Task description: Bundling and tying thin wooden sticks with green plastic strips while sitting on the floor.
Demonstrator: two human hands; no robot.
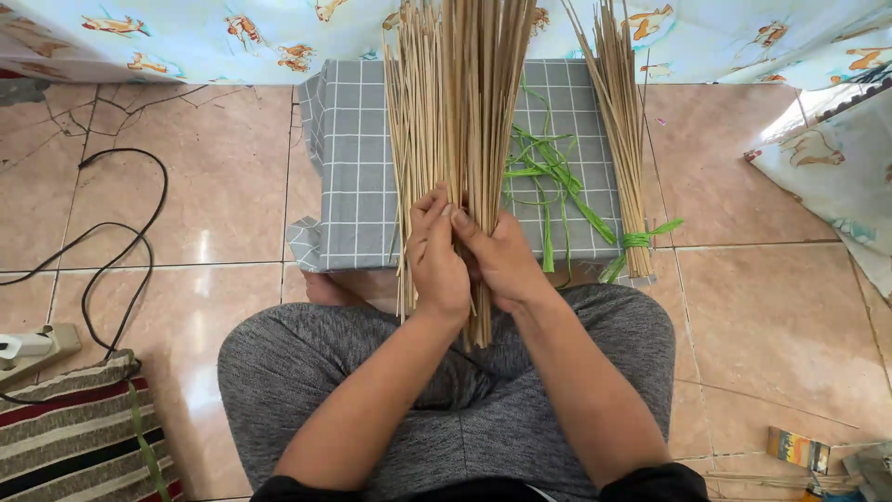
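Seated person, seen from above, with a bundle of sticks held upright at the centre of the frame. The left hand was closed around the lower part of the bundle from the left side, fingers curled over the sticks. The right hand gripped the same bundle from the right, its fingers pressed against the stems and touching those of the left hand. The lower ends of the sticks reached down past both hands to the lap, over grey trousers; the upper ends fanned out and ran off the top edge of the frame.

Behind the bundle, in the upper middle of the frame, a grey checked cloth lay on the tiled floor. Loose green strips rested on this cloth just right of the held bundle. Further right, a second, thinner bundle lay across the cloth's right edge, bound near its lower end with a green tie.

At the left of the frame a black cable curved over the tiles toward a power strip at the left edge. A striped mat occupied the lower left corner. A pale patterned fabric stretched along the top of the frame and down the right side.
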